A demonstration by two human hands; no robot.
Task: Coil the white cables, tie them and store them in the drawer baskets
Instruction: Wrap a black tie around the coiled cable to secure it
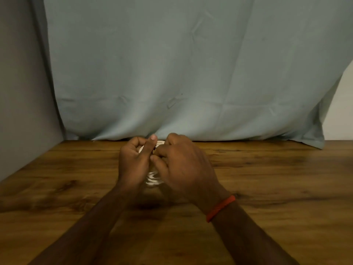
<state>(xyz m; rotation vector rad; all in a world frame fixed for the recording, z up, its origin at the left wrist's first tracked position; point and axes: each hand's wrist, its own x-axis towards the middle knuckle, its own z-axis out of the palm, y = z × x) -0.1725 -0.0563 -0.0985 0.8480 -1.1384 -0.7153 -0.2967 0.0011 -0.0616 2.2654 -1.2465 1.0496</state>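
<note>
Cable (152,179), white, bunched in loops between both hands, held just above the table (267,188) near its middle. Only two bits show: a blurred cluster of loops below the palms, and a smaller patch up top between the fingertips. The rest is hidden behind the hands, so I cannot tell how many turns the coil has or whether a tie is on it. A small dark spot sits at the upper patch, too small to identify.

Left hand (133,159): fingers curled in around the left side of the bundle, thumb pointing up and lying against the loops. Closed on the cable.

Right hand (183,163): back of the hand faces the camera, fingers bent over the upper part of the bundle, thumb pressing in toward the left thumb. Also closed on the cable. The two hands are touching or nearly so at the thumbs.

Red band (220,208) around the right wrist. Both forearms bare, coming in from the bottom edge and converging at the bundle.

Table is dark wood grain, with a soft shadow under the hands. Its far edge meets a pale blue-grey cloth (191,64) that hangs as a backdrop, creased, its lower hem lying on the table at right. Grey wall (19,92) on the left, lighter wall strip at far right.
</note>
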